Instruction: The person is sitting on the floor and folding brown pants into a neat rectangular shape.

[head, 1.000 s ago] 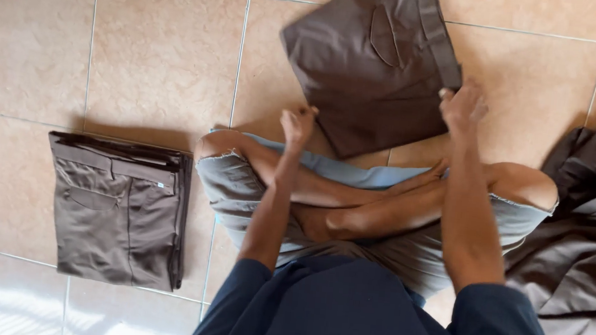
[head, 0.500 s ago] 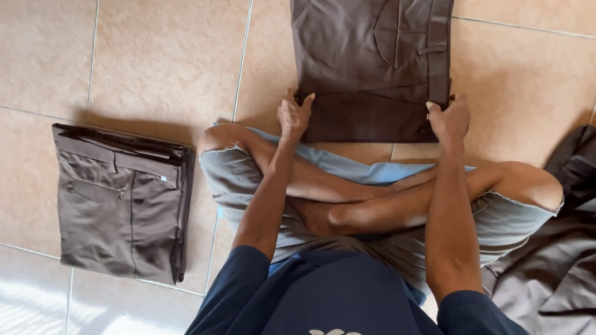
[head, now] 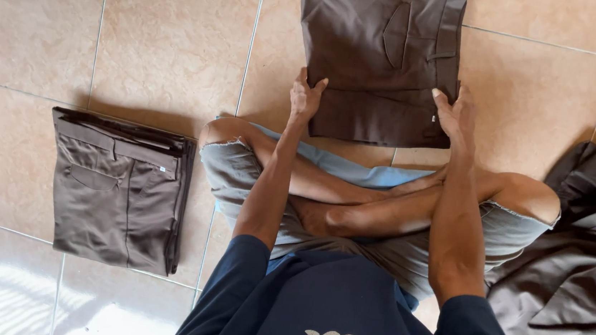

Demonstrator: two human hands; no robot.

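A folded pair of dark brown trousers (head: 380, 52) lies flat on the tiled floor in front of my crossed legs. My left hand (head: 305, 96) grips its near left corner. My right hand (head: 455, 113) holds the near right corner, fingers curled over the edge. The fold now lies square to me, with a back pocket flap facing up.
A stack of folded brown trousers (head: 120, 191) rests on the floor to my left. A loose heap of dark brown cloth (head: 580, 264) lies at my right, beside my knee. Beige floor tiles (head: 165, 41) surround everything.
The folded trousers turned from a tilted position to lie square in front of me. Both hands moved from their near edge to grip the two near corners.
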